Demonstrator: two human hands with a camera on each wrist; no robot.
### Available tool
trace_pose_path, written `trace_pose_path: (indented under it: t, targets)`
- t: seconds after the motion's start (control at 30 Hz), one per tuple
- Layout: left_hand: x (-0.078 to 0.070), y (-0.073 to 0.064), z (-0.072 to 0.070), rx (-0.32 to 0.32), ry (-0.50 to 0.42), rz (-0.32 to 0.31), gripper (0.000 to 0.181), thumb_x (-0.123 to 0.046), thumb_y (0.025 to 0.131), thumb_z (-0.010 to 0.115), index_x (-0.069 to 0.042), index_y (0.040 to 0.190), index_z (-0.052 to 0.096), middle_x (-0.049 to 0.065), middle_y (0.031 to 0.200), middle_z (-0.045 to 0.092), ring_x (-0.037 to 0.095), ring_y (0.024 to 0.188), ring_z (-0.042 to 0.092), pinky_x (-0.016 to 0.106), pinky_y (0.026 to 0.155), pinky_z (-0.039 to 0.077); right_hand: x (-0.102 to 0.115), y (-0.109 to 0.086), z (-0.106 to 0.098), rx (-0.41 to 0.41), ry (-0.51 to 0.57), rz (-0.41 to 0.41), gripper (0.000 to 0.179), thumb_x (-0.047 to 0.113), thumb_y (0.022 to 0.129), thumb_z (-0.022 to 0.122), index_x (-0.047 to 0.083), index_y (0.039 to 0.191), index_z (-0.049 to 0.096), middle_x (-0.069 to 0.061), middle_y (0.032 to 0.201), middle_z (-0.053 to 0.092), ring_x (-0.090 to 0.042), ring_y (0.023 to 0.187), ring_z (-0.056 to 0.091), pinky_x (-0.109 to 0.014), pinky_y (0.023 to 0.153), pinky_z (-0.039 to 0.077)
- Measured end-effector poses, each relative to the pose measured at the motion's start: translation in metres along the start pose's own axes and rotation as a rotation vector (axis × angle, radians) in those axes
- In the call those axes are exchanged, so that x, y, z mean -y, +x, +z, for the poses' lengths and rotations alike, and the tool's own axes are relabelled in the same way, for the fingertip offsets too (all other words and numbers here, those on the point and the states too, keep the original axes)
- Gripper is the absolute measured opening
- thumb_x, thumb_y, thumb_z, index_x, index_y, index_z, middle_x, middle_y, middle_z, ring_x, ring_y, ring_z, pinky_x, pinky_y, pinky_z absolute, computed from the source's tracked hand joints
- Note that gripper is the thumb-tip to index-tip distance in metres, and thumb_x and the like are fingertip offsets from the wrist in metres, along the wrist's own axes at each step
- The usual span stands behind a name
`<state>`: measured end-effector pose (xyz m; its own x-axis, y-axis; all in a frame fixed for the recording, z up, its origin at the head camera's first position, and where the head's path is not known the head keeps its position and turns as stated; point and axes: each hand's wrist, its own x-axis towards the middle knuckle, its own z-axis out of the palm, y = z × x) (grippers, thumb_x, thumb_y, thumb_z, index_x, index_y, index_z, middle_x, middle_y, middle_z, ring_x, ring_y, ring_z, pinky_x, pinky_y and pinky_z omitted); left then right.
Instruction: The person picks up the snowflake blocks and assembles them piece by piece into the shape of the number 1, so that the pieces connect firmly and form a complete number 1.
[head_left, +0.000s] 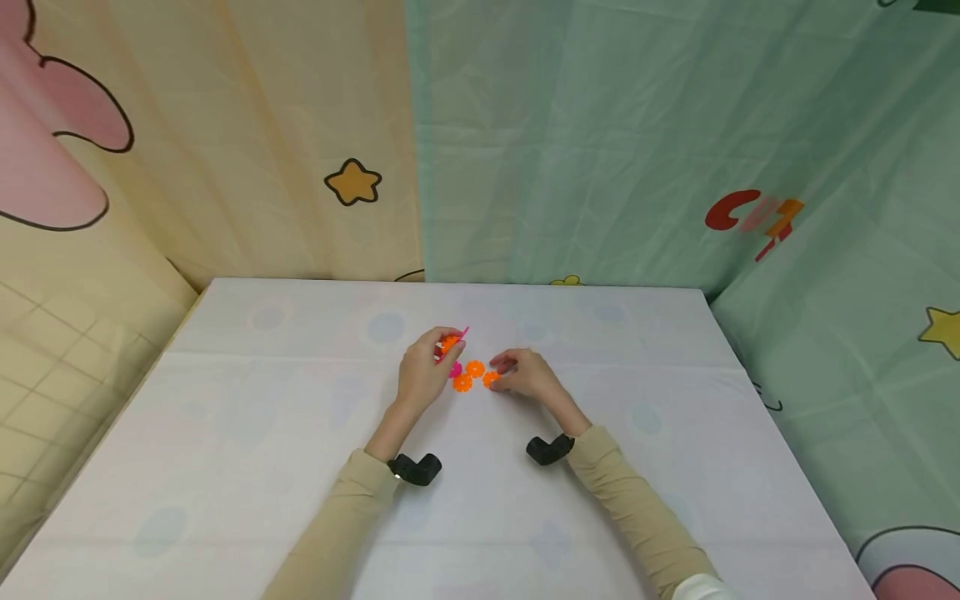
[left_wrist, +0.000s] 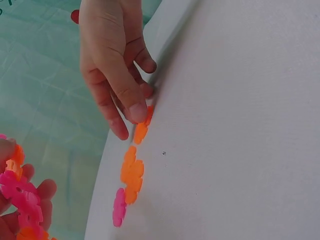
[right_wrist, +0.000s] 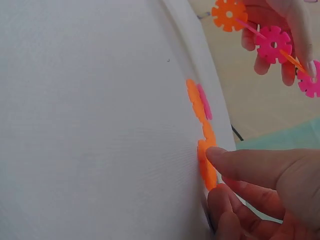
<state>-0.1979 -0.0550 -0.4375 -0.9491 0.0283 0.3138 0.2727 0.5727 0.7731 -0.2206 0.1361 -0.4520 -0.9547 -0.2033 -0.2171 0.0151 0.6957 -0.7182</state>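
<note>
My left hand (head_left: 424, 372) holds a joined chain of notched plastic discs (right_wrist: 273, 44), pink and orange in turn, above the table. In the right wrist view the chain's discs are slotted into each other at angles. My right hand (head_left: 527, 375) is low at the table, its thumb and fingertips pinching the edges of an orange disc (head_left: 491, 379). Between the hands lie another orange disc (head_left: 475, 368), a second loose orange disc (head_left: 462, 382) and a pink disc (head_left: 456, 369), partly covered by the left hand in the head view.
The discs lie on a table (head_left: 247, 467) with a white, faintly patterned cover. Printed curtains (head_left: 562, 142) hang behind the table and at its sides. A black wrist camera (head_left: 416, 469) is strapped to the left wrist, another black camera (head_left: 550, 450) to the right.
</note>
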Motion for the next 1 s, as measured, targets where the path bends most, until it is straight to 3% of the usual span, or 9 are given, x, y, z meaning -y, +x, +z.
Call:
trace_pose_path:
  t: [0.23,0.47,0.8,1.0]
  targets:
    - [0.0000,0.0004,-0.0010,0.006,0.006,0.003,0.027,-0.025,0.092,0.064,-0.011,0.116,0.065,0.007,0.109,0.068,0.021,0.084,0.059,0.025,0.068,0.050,0.0013,-0.0026,0.0017,-0.010,-0.074,-0.014,0.035,0.017,0.081,0.076,0.008,0.113,0.067,-0.007,0.099,0.066,-0.019,0.084,0.058,-0.032,0.079,0.051]
    - [0.0007,0.0006,-0.0011,0.000,-0.026,-0.001,0.028,-0.028,0.094,0.062,-0.011,0.116,0.063,0.007,0.098,0.069,0.020,0.082,0.057,0.024,0.065,0.049,0.0032,-0.0030,0.0021,-0.004,-0.135,-0.013,0.033,0.019,0.080,0.077,0.009,0.110,0.069,-0.006,0.101,0.068,-0.020,0.089,0.059,-0.034,0.083,0.051]
    - [-0.0005,-0.0071,0.0008,-0.010,-0.028,-0.016,0.024,-0.022,0.092,0.065,-0.010,0.112,0.065,0.008,0.094,0.069,0.021,0.079,0.057,0.025,0.062,0.046,-0.0021,-0.0088,0.0046,-0.013,-0.118,-0.035,0.026,0.017,0.078,0.080,0.011,0.100,0.067,-0.005,0.092,0.066,-0.018,0.080,0.057,-0.030,0.073,0.049]
    - [-0.0024,-0.0044,0.0012,-0.013,-0.046,-0.012,0.021,-0.021,0.092,0.065,-0.011,0.110,0.066,0.007,0.092,0.070,0.020,0.075,0.059,0.023,0.061,0.048,-0.0028,-0.0076,-0.0015,-0.014,-0.057,-0.051,0.020,0.014,0.085,0.073,0.009,0.103,0.068,-0.006,0.083,0.064,-0.017,0.070,0.054,-0.023,0.063,0.045]
